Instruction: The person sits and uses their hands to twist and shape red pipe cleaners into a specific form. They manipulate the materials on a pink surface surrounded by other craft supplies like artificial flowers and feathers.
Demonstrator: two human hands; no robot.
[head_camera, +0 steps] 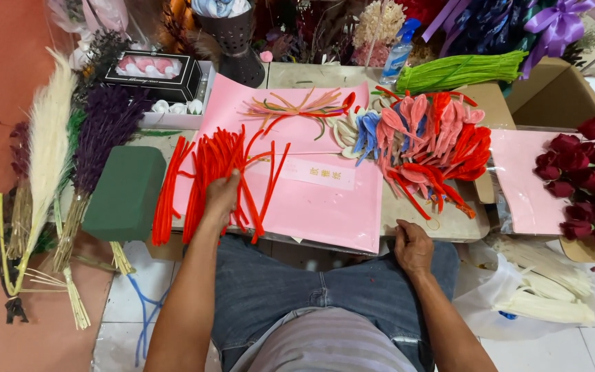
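Head view, the only one: the person sits at a low worktable [442, 224], knees under its near edge. The left hand [222, 195] reaches forward onto a loose heap of red pipe cleaners [208, 169], which lies fanned across the left part of a pink paper sheet [325, 207]. Its fingers appear curled down into the stems, closed around a bunch of them, though the back of the hand hides how many are caught. The right hand [413, 246] rests well apart from the heap, on the near table edge beside the right knee; it holds nothing, its fingers bent loosely over the edge.

Just left of the heap sits a dark green foam block [124, 193], and beyond it lie dried grass stems [48, 151] and purple dried flowers [105, 131]. Further back on the pink sheet is a small tangle of pale orange pipe cleaners [297, 107]; to the right lie shaped pink and red petal pieces [435, 138], a bundle of green pipe cleaners [459, 69] and dark red roses [590, 176].

Gathering such stems cleanly seems to call for squaring their ends in one direction and gripping near the middle, since the splayed outer ones at the heap's right edge could easily slip out or snag.
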